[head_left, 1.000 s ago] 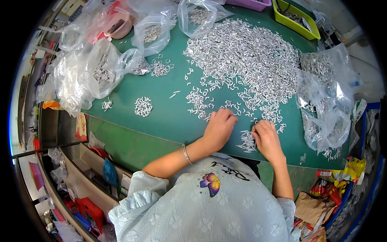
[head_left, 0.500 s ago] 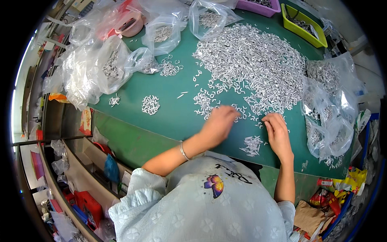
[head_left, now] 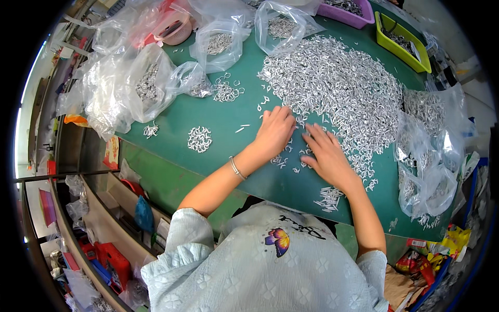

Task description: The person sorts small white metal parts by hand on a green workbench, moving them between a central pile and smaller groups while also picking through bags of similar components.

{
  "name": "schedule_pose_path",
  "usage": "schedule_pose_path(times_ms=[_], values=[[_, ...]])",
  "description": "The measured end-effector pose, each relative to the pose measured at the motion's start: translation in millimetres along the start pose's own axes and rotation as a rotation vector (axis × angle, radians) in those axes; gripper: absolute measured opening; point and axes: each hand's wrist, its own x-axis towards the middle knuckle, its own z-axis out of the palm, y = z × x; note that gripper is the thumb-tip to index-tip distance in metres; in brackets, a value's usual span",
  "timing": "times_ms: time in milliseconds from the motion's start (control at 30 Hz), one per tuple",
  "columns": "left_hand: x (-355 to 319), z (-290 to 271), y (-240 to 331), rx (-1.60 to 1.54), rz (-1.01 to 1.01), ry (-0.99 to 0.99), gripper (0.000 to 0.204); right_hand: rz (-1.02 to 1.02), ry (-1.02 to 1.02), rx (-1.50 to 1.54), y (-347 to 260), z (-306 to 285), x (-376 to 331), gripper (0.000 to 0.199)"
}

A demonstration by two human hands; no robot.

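Note:
A wide heap of small silver curved metal pieces point(head_left: 338, 88) covers the far middle of the green table. At its near left edge is my left hand point(head_left: 275, 131), a bracelet on its wrist. Its fingers are curled down and closed over pieces there; what they grip, if anything, is hidden. My right hand point(head_left: 328, 158) lies just to the right, palm down, fingers spread on loose pieces at the near edge of the heap. Between my wrists a few pieces point(head_left: 279, 161) are scattered. Closer to me, short straight silver pins point(head_left: 328, 199) form a small pile.
Clear plastic bags of metal parts stand at the left point(head_left: 148, 86) and right point(head_left: 429, 156). Small piles of curved pieces point(head_left: 199, 139) and rings point(head_left: 227, 91) dot the table's left half. A purple basket point(head_left: 353, 20) and a yellow-green basket point(head_left: 403, 50) are at the back.
My left hand has moved farther from me and slightly left, to the heap's edge. My right hand has shifted left and its fingers have spread. The view has shifted slightly.

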Motion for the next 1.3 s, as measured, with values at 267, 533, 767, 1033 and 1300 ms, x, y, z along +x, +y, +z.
schedule_pose_path(times_ms=[267,533,767,1033,1300], values=[[-4,-2,4,-0.026,-0.005,0.002,0.013,0.130,0.413,0.100,23,-11,11,0.020],[2,0,-5,0.011,0.035,-0.089,0.012,0.284,0.288,-0.276,44,7,50,0.014],[4,-6,-5,0.031,0.085,-0.113,0.011,0.275,0.260,-0.147,42,-6,36,0.011],[3,-8,6,-0.159,-0.042,0.019,0.009,0.318,0.184,0.411,15,-29,10,0.011],[-27,1,45,-1.982,-0.894,-0.162,0.020,0.050,0.158,0.397,-22,-19,13,0.013]])
